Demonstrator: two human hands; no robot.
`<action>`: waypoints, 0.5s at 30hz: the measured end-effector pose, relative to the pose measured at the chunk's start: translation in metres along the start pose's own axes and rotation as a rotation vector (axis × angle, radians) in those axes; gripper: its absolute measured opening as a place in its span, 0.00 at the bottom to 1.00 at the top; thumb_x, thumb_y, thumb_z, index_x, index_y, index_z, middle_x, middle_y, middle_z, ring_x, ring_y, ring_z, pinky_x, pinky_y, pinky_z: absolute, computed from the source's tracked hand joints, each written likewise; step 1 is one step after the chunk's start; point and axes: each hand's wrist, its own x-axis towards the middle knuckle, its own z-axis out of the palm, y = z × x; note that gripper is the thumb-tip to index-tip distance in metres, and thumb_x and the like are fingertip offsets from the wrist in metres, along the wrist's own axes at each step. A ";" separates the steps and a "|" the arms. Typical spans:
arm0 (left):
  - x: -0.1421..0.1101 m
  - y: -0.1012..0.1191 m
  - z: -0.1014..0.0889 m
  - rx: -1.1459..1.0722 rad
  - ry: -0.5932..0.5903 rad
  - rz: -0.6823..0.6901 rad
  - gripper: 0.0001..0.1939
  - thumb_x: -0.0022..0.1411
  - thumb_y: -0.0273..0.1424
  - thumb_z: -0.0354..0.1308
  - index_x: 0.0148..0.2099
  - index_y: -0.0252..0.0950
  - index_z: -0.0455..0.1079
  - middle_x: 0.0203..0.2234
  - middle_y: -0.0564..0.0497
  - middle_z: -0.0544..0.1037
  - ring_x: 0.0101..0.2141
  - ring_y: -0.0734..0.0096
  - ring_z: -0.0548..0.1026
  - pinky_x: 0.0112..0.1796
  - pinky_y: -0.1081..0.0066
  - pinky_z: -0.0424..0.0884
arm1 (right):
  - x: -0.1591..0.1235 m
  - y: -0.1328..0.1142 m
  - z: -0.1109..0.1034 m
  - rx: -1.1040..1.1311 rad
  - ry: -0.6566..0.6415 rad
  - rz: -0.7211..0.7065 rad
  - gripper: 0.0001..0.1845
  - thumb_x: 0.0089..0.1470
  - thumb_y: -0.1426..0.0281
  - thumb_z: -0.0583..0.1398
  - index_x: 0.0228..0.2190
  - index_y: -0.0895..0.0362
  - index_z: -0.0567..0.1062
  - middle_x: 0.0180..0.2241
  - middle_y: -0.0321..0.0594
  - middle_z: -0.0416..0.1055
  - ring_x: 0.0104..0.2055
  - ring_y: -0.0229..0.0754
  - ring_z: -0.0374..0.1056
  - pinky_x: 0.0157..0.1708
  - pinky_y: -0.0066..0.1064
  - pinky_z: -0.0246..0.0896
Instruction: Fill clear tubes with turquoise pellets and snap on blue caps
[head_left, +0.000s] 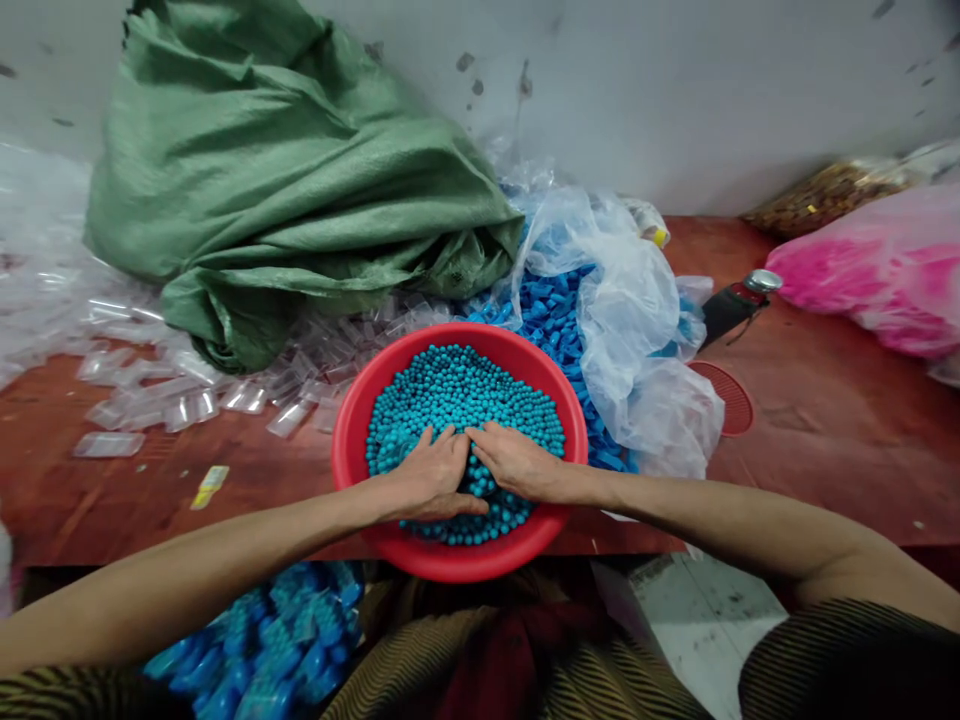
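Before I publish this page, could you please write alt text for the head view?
A person's left hand and right hand touch turquoise beads in a red basin at the near edge of a reddish table. Beyond it lie a green sack, clear plastic pieces, and blue pieces by a translucent bag.

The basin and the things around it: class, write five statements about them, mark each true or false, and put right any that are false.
1. Both the left hand and the right hand touch the beads. True.
2. The basin is white. False: the basin is red.
3. Clear plastic pieces lie left of the basin in the picture. True.
4. The green sack lies right of the bottle. False: the green sack is left of the bottle.
5. The bag at the far right is black. False: that bag shows pink.
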 end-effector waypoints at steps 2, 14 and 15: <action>-0.001 0.001 -0.002 -0.019 -0.035 -0.013 0.46 0.50 0.49 0.57 0.62 0.24 0.51 0.61 0.26 0.54 0.63 0.38 0.47 0.59 0.44 0.43 | 0.001 0.000 -0.005 -0.082 -0.094 -0.010 0.16 0.61 0.71 0.47 0.46 0.60 0.69 0.40 0.50 0.69 0.39 0.46 0.65 0.36 0.36 0.61; -0.013 -0.002 -0.023 -0.314 0.332 0.102 0.13 0.60 0.34 0.50 0.44 0.39 0.72 0.40 0.47 0.78 0.43 0.58 0.74 0.48 0.59 0.66 | 0.026 0.008 -0.049 0.112 -0.233 -0.020 0.17 0.57 0.74 0.50 0.41 0.57 0.76 0.40 0.45 0.76 0.42 0.45 0.71 0.42 0.34 0.62; -0.017 -0.009 -0.029 -0.350 0.420 0.083 0.12 0.60 0.35 0.50 0.42 0.39 0.72 0.37 0.48 0.79 0.41 0.60 0.75 0.45 0.61 0.68 | 0.030 0.008 -0.052 0.122 -0.207 -0.002 0.17 0.57 0.73 0.50 0.42 0.57 0.76 0.42 0.45 0.75 0.44 0.46 0.70 0.44 0.35 0.62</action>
